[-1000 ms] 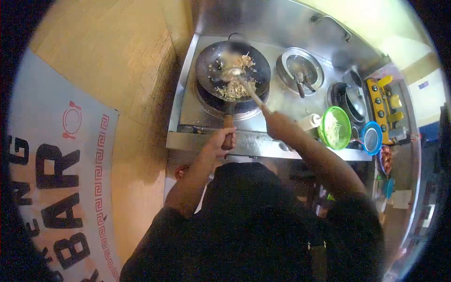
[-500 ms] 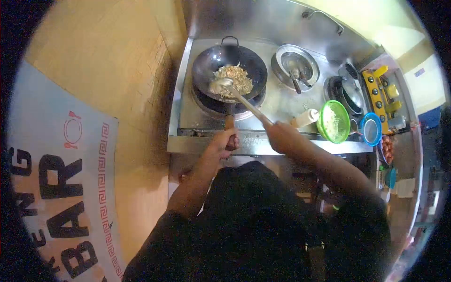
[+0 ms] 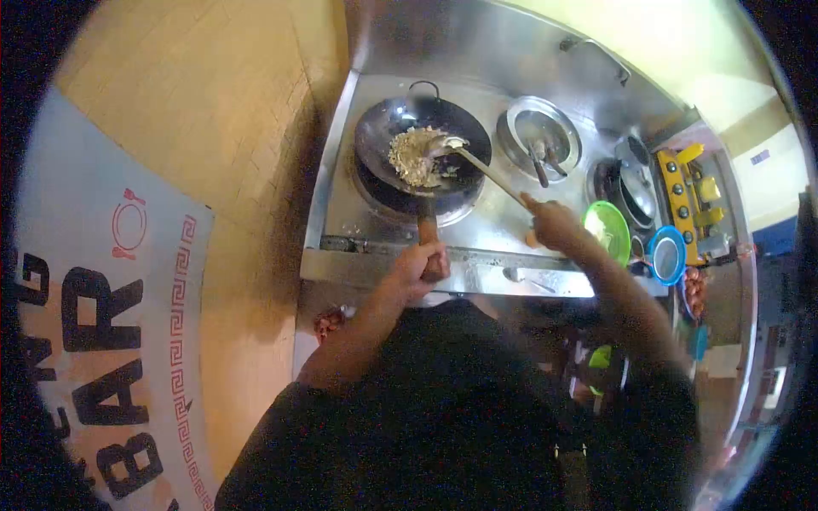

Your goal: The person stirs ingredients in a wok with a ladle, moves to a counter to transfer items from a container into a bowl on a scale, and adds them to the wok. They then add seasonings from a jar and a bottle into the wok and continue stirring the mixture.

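Observation:
A dark wok with a loop handle at its far rim sits over the left burner. My left hand is wrapped round its wooden handle. Chopped, brownish fried food lies in the bowl of the wok. My right hand grips the long handle of a wok ladle, its head in the food toward the right side of the wok. Close to the right hand stands a green plastic basket with pale contents, partly behind the forearm.
A metal pot with utensils in it stands right of the wok. Farther right are a lidded dark pan, a blue-rimmed strainer and a yellow stove. A steel backsplash rises behind; a lettered banner hangs at left.
The ladle head has swept from the left side of the wok to the right, and my right hand has moved right and slightly up. The food sits more to the left.

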The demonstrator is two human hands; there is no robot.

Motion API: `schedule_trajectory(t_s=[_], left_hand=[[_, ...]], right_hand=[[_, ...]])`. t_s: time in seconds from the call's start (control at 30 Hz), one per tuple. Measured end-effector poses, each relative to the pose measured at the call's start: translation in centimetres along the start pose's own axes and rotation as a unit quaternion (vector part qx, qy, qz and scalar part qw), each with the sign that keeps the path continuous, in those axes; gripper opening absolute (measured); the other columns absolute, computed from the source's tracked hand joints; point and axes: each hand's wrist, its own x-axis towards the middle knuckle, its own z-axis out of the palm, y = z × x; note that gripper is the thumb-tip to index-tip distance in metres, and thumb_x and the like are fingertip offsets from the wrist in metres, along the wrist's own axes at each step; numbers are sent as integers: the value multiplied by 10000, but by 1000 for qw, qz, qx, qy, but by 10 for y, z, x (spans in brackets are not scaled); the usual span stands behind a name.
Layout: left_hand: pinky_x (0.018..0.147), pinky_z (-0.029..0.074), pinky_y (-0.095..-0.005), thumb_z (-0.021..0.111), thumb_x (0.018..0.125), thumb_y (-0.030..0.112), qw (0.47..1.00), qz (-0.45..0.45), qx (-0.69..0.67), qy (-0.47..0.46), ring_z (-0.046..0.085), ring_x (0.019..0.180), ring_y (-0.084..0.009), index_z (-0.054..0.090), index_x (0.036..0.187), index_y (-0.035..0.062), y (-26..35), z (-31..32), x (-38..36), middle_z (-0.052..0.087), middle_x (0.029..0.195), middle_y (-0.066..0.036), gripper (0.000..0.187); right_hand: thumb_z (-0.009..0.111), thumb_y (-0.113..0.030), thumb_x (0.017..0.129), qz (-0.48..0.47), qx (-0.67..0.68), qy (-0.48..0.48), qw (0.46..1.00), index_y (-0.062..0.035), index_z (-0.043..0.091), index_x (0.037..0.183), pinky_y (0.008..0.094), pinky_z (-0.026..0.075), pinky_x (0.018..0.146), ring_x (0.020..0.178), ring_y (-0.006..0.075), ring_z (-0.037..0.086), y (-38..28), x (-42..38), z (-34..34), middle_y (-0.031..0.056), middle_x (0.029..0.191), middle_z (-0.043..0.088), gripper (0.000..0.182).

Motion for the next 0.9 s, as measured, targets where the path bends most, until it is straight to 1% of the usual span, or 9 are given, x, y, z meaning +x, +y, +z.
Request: schedule_trajectory(t_s=[0.07,0.17,0.37,0.47,0.53,0.57,0.67,0.77,0.9], left_hand=[[519,454,-286,586,856,103,999,-13,-38,-10,524,577,-137,512,867,41,-2,-15,0,506,666,-23,98],[518,457,-280,596,859,112,1000,-7,-21,13,524,579,-125,513,893,45,0,-22,-2,509,687,-17,112],[510,462,-284,594,857,85,1000,5,-5,-20,529,589,-123,499,934,59,0,-40,4,510,709,-17,126],[513,463,-287,605,852,94,1000,3,-5,5,529,593,-125,498,957,60,-3,-46,8,505,709,-20,153],[513,464,-291,606,851,100,1000,1,7,4,529,595,-127,501,965,58,-3,-48,6,504,709,-22,161],[513,465,-293,607,850,104,1000,2,15,3,530,595,-128,502,969,57,0,-47,8,503,710,-24,165],[509,463,-295,608,850,106,1000,7,-6,-10,524,588,-133,505,977,56,0,-43,2,499,705,-23,171],[504,458,-292,610,847,106,1000,4,15,12,520,586,-134,507,970,66,-5,-53,12,497,701,-21,166],[502,453,-291,612,848,118,1000,-4,21,6,520,595,-130,505,956,75,-3,-48,11,493,709,-17,157]], right_hand=[[485,-92,820,56,169,14,984,-113,383,1377,475,475,804,912,430,602,-19,16,6,297,1006,601,567],[410,-61,838,29,224,102,969,-35,392,1307,515,485,782,862,440,618,-46,56,31,312,925,609,470],[441,-90,850,3,122,-39,992,-97,297,1405,507,493,703,816,417,629,-90,33,16,296,861,616,574],[449,-107,863,0,32,-48,998,-113,288,1415,503,495,693,773,402,631,-58,7,22,280,811,619,575],[499,-145,873,-34,143,45,988,-108,356,1391,449,503,623,679,359,612,-37,13,27,247,760,601,538],[519,-163,879,-79,191,132,969,-112,392,1377,411,508,554,604,306,604,-26,21,42,206,718,595,516],[539,-191,894,111,620,-32,776,-121,463,1338,316,453,419,497,165,529,-52,0,-5,84,640,532,455],[527,-205,911,93,640,-92,757,-125,478,1326,245,387,352,441,85,435,-46,25,21,6,609,456,425],[481,-224,937,76,478,-48,874,-103,468,1309,261,379,338,397,109,425,-65,64,27,30,603,479,391]])
